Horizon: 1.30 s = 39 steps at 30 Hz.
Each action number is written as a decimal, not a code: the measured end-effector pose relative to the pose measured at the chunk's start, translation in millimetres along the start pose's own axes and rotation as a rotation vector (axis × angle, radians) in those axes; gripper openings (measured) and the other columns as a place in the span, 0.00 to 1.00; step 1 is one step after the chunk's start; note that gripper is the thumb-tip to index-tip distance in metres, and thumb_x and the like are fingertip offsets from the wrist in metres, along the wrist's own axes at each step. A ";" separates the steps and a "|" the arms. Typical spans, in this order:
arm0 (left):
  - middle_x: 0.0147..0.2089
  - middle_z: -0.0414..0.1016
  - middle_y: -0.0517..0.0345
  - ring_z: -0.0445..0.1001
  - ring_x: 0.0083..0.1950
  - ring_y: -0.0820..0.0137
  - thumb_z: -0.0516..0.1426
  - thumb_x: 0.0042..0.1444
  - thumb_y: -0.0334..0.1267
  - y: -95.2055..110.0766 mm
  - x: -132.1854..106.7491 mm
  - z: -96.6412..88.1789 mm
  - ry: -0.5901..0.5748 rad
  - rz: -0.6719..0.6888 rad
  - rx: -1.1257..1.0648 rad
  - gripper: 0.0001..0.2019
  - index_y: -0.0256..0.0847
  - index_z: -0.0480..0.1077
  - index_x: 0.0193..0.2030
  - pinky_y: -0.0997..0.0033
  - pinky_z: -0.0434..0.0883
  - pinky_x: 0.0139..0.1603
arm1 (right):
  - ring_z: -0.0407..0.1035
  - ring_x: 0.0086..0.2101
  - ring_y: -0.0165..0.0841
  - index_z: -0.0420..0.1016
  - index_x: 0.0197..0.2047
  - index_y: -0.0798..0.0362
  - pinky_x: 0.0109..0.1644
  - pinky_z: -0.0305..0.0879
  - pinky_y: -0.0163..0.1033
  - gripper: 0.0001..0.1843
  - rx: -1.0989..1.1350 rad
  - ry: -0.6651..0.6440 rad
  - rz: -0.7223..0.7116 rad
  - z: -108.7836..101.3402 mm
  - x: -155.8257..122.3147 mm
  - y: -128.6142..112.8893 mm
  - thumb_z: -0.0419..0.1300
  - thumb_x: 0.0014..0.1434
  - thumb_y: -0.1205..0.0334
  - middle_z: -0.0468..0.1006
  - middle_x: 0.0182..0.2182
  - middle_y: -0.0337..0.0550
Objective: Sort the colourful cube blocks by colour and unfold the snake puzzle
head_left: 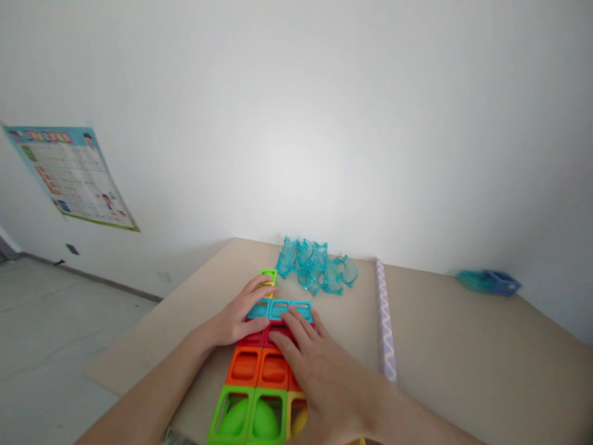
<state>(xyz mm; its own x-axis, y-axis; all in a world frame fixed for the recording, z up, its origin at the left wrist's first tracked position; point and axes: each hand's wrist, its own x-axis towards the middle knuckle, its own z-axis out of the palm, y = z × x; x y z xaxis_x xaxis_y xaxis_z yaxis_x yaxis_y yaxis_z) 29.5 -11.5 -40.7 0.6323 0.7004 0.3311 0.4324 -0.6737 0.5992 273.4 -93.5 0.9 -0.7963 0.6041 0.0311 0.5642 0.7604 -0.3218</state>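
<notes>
Colourful hollow toy blocks (244, 366) stand joined in rows on the table, in blue, red, orange, green and yellow. My left hand (236, 314) curls over the far left corner, its fingers on a small yellow and green block (269, 274) and its thumb by the red row. Across the blue blocks (280, 308) and the red ones lies my right hand (324, 364), fingers spread. It covers part of the right side of the rows. In the near row, rounded green pieces (266, 420) show inside the green frames.
Translucent teal plastic pieces (315, 266) lie heaped by the wall. A purple zigzag-patterned strip (385, 318) divides the tabletop (440, 352). Far right sit a teal piece (473, 280) and a dark blue one (501, 283). A poster (76, 176) hangs on the left wall.
</notes>
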 end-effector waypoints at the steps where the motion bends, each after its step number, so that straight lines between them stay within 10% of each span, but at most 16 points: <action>1: 0.70 0.47 0.44 0.44 0.71 0.55 0.52 0.61 0.48 -0.4 -1.1 -0.1 -0.019 0.006 0.005 0.29 0.41 0.56 0.66 0.54 0.46 0.70 | 0.35 0.67 0.56 0.46 0.69 0.58 0.67 0.28 0.61 0.59 0.004 0.009 0.007 -0.2 -0.2 -1.7 0.64 0.43 0.36 0.46 0.68 0.62; 39: 0.71 0.44 0.48 0.44 0.72 0.53 0.52 0.61 0.51 -11.4 -6.7 2.3 -0.023 0.012 0.005 0.32 0.44 0.52 0.69 0.52 0.44 0.70 | 0.28 0.67 0.55 0.44 0.71 0.55 0.67 0.37 0.59 0.66 0.138 -0.039 0.121 9.7 -1.8 6.1 0.68 0.36 0.38 0.35 0.70 0.60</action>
<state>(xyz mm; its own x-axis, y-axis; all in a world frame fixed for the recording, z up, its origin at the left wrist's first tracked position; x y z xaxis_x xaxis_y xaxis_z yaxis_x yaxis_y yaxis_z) 21.8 -9.1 -51.4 0.6523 0.6866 0.3212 0.4281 -0.6834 0.5914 276.1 -92.3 -10.3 -0.7340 0.6772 -0.0515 0.6229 0.6411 -0.4482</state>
